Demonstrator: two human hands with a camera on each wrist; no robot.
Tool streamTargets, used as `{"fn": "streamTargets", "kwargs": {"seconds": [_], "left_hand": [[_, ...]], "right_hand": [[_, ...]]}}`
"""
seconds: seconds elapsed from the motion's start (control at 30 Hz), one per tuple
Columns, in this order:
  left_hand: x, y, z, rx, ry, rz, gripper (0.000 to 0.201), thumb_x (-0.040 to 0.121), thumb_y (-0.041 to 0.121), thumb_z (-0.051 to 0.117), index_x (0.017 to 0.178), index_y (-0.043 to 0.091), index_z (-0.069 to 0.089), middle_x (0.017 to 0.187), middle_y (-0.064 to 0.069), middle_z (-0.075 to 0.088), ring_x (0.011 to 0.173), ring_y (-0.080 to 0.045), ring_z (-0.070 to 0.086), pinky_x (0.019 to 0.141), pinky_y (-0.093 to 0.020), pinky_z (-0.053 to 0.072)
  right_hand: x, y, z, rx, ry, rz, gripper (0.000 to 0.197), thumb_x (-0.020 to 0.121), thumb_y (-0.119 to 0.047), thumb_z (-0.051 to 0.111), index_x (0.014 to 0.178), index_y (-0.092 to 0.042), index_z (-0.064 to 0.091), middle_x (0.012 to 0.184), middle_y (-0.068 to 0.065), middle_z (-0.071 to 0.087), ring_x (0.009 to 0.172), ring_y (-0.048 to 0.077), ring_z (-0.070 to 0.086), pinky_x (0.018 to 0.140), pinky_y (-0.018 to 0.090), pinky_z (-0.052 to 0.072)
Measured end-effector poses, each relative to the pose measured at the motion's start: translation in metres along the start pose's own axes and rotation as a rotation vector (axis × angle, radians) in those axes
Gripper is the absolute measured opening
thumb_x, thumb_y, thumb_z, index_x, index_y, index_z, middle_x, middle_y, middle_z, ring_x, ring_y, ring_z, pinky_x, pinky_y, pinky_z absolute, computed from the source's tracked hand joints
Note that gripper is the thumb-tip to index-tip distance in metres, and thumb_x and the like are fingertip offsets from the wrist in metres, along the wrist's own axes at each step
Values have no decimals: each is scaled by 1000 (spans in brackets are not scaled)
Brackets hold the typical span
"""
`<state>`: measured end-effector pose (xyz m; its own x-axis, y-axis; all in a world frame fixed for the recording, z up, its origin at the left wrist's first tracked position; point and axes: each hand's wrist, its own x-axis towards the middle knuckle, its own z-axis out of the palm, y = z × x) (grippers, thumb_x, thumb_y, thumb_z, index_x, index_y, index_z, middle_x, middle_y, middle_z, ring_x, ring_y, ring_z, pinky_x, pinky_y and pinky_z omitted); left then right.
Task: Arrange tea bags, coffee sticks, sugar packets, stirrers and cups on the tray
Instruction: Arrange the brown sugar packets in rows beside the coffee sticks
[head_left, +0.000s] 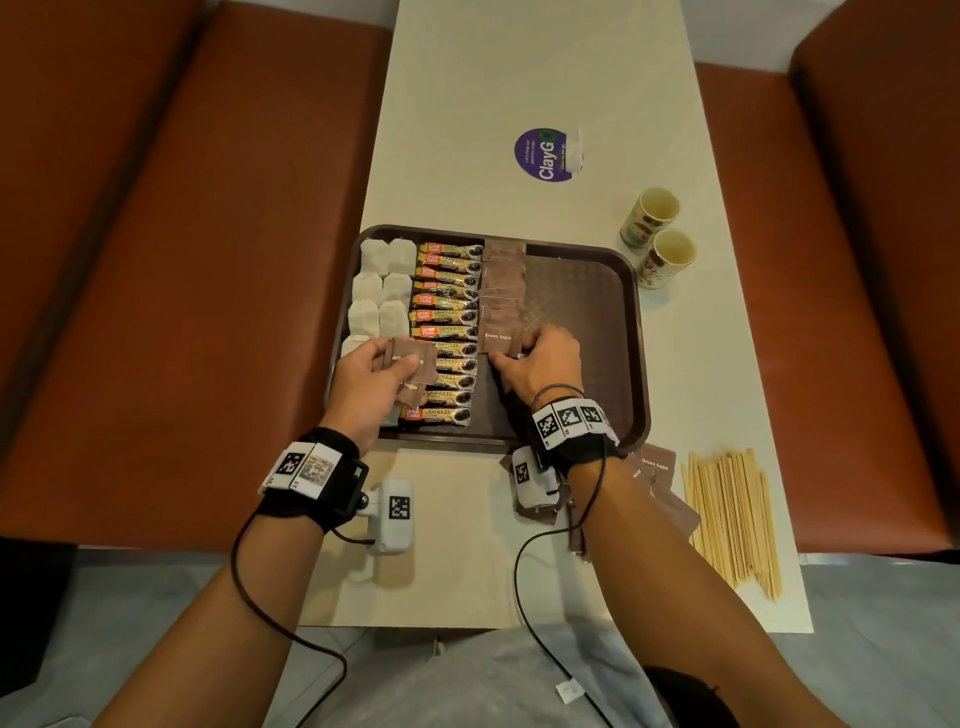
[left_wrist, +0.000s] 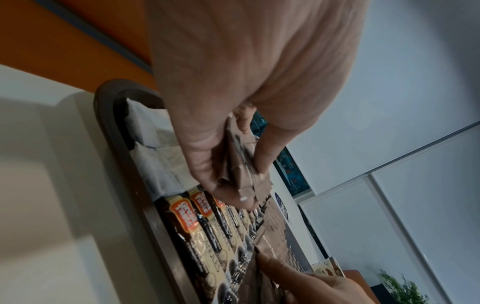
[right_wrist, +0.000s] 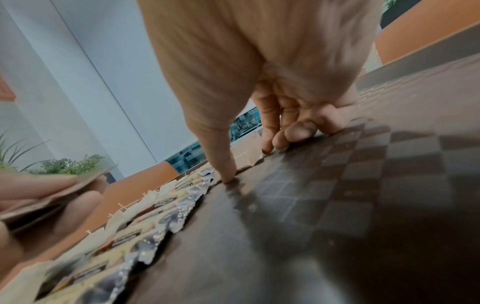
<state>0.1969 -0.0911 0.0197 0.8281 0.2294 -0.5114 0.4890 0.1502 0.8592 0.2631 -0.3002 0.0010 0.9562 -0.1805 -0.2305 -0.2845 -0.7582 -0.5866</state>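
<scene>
A brown tray (head_left: 642, 338) holds white tea bags (head_left: 382, 291) in its left column. Beside them lies a column of coffee sticks (head_left: 447, 301), then a column of brown sugar packets (head_left: 501, 280). My left hand (head_left: 397, 366) grips a small stack of sugar packets (left_wrist: 241, 164) above the coffee sticks. My right hand (head_left: 519, 351) pinches one sugar packet (head_left: 497, 336) by its near and right edges, flat on the tray at the near end of the sugar column. In the right wrist view the thumb tip (right_wrist: 228, 178) presses down at that packet's (right_wrist: 246, 156) edge. The tray's right half is bare.
Two paper cups (head_left: 657, 210) (head_left: 671, 257) stand on the table right of the tray. A pile of wooden stirrers (head_left: 732, 519) lies at the near right, with loose sugar packets (head_left: 657, 465) beside it. A purple sticker (head_left: 543, 155) is farther back. Orange benches flank the table.
</scene>
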Motion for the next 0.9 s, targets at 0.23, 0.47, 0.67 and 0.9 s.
{"fn": "streamTargets", "kwargs": {"seconds": [0.23,0.47,0.67,0.9], "left_hand": [[-1,2,1,8,-4,-6,22,99,5,66,120,11,68,113,-7,76,103,-31,75,81,-44,63],[-2,3,2,-65,-66,2,27,98,6,68,124,10,68,117,-10,76,90,-23,76,64,-31,62],[-12,10,8,-84,-123,38,23,98,9,69,120,16,70,108,-1,79,97,-21,76,72,-36,62],[-20,13,3,-15,-141,46,16,95,18,74,111,14,73,98,-13,78,80,-27,73,71,-42,61]], "right_hand": [[2,0,0,-1,-13,17,49,67,-51,85,92,-15,63,92,1,65,88,19,63,80,38,59],[-12,-7,-18,115,13,-115,17,85,-30,73,97,-24,63,94,-5,65,86,12,63,82,33,57],[-36,-43,-21,288,-265,-278,16,93,-33,70,100,-19,70,93,-4,68,81,4,61,68,12,48],[-41,-54,-14,353,-231,-349,4,94,-19,67,96,-15,69,88,3,68,80,13,63,69,21,51]]}}
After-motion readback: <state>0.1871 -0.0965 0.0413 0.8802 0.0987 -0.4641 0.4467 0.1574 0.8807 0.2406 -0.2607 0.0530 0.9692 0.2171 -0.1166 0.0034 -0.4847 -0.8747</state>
